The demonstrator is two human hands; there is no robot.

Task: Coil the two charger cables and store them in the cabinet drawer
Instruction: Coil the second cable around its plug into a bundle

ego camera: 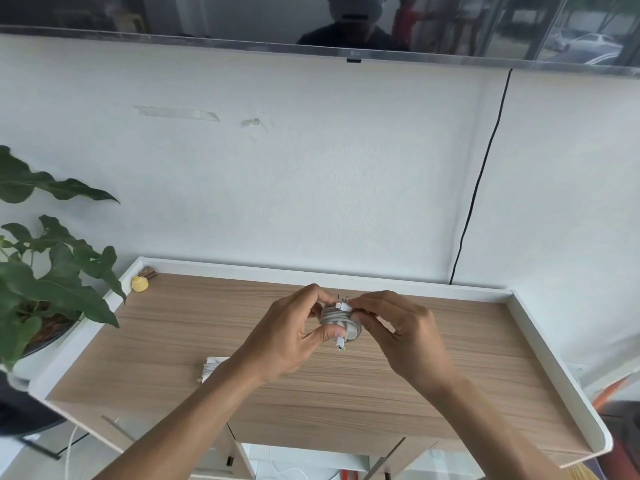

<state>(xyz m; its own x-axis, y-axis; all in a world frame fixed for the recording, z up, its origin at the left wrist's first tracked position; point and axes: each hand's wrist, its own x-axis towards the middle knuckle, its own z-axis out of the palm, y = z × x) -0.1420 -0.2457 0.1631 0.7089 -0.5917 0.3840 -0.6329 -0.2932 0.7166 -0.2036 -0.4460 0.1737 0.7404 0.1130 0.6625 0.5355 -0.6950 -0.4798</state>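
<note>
Both hands, left [291, 336] and right [398, 327], pinched the coiled white charger cable [341, 320] above the worktop [433, 358]; another coiled cable [211, 367] lay beside the left wrist.

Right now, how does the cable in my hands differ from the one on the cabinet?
The held cable is pinched by the left hand and right hand above the cabinet top; the lying cable rests on it untouched. The held cable is a round coil; the lying cable looks flatter. Both are whitish.
</note>
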